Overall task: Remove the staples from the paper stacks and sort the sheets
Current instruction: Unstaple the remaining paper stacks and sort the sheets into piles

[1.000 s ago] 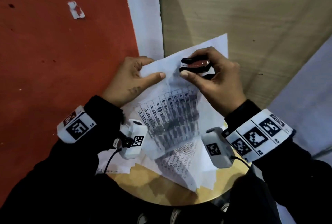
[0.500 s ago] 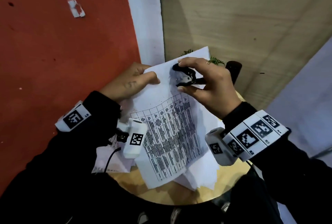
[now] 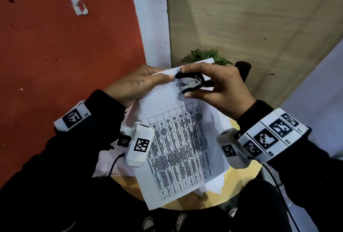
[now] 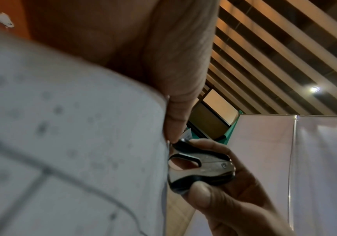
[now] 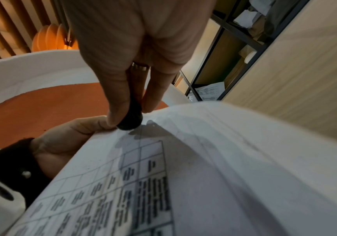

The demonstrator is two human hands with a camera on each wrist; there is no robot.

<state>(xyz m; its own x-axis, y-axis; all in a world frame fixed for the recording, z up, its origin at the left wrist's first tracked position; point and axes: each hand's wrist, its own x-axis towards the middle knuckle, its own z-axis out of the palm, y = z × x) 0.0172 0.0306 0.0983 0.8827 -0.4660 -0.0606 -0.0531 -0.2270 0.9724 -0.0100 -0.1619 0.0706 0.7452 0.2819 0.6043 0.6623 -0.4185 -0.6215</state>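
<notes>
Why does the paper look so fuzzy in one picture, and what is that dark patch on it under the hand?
In the left wrist view the paper stack sits very close to the lens and is out of focus, while the staple remover looks sharper. In the right wrist view the dark patch is a shadow cast by the right hand. The head view is dim, with walls curved by the wide lens.

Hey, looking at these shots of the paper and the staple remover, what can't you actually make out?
- The staple: no view shows it; the black and metal staple remover and the right hand cover that corner.
- Text in the printed table sheet: too small in the head view, blurred in both wrist views.
- Left hand fingers: behind the sheet.
- The round wooden table: mostly under papers and sleeves.
</notes>
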